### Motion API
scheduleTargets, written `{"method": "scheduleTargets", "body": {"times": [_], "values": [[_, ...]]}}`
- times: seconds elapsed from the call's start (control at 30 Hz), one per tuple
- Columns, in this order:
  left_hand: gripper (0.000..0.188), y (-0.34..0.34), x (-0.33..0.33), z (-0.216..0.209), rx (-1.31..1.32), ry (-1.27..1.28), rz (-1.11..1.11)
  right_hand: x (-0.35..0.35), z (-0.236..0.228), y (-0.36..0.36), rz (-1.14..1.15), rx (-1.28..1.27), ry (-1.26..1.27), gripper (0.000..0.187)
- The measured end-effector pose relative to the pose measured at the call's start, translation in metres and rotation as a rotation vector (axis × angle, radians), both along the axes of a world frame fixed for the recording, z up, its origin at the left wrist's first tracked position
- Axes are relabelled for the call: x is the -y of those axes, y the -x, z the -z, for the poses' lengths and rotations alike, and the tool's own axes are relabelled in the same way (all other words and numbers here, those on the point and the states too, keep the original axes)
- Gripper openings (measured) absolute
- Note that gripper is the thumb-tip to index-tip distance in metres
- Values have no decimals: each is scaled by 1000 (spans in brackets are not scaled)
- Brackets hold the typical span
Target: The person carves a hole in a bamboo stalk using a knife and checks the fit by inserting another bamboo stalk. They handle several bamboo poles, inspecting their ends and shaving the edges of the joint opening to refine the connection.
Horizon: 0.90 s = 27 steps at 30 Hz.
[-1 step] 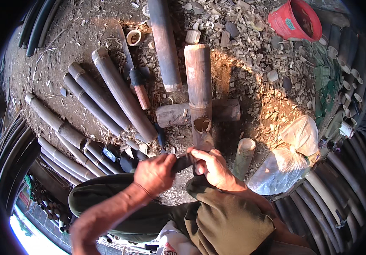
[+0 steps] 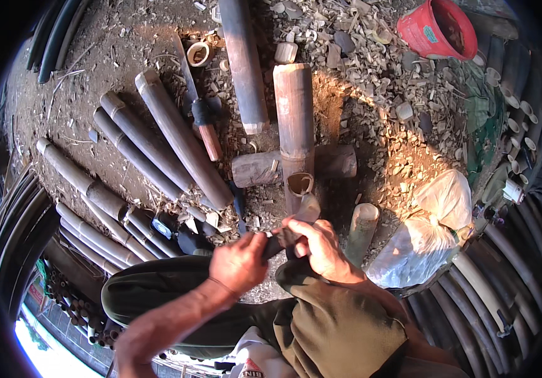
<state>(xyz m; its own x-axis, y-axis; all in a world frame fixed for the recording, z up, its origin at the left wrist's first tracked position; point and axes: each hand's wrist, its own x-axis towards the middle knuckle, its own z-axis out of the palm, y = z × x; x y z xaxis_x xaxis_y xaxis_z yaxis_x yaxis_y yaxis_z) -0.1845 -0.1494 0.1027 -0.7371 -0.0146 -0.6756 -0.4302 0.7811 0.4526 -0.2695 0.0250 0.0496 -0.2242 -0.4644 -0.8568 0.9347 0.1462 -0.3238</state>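
A thick brown bamboo tube [image 2: 295, 113] points away from me and lies across a short log [image 2: 252, 170]. A notch [image 2: 299, 184] is cut into its upper side near my hands. My left hand [image 2: 239, 261] is closed round the dark handle of a knife [image 2: 273, 247]. The pale blade [image 2: 309, 208] reaches over the tube's near end, just below the notch. My right hand [image 2: 322, 249] is closed with its fingers and thumb at the base of the blade. The tube's nearest end is hidden by my hands and knee.
Several bamboo tubes [image 2: 183, 138] lie to the left beside a long knife with a wooden handle [image 2: 208, 140]. A short bamboo piece [image 2: 363, 230] and a tied plastic bag [image 2: 412, 246] are on the right. Chips [image 2: 372, 82] cover the ground near a red bucket [image 2: 431, 31].
My left hand has shifted right and slightly toward me, with the knife handle. The blade has swung a little to the right and shows more clearly. The bamboo tube has barely moved.
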Motion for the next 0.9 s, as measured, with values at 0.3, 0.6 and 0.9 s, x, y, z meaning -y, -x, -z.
{"method": "scheduleTargets", "body": {"times": [0.3,0.6,0.9], "values": [[17,-27,-41,43,83,-112,-121,8,11,-15,136,-50,-157,27],[25,63,63,3,314,-62,497,16,7,-4,203,412,81,27],[79,-12,-104,48,173,-254,-493,-1,13,7,-372,-464,-475,42]]}}
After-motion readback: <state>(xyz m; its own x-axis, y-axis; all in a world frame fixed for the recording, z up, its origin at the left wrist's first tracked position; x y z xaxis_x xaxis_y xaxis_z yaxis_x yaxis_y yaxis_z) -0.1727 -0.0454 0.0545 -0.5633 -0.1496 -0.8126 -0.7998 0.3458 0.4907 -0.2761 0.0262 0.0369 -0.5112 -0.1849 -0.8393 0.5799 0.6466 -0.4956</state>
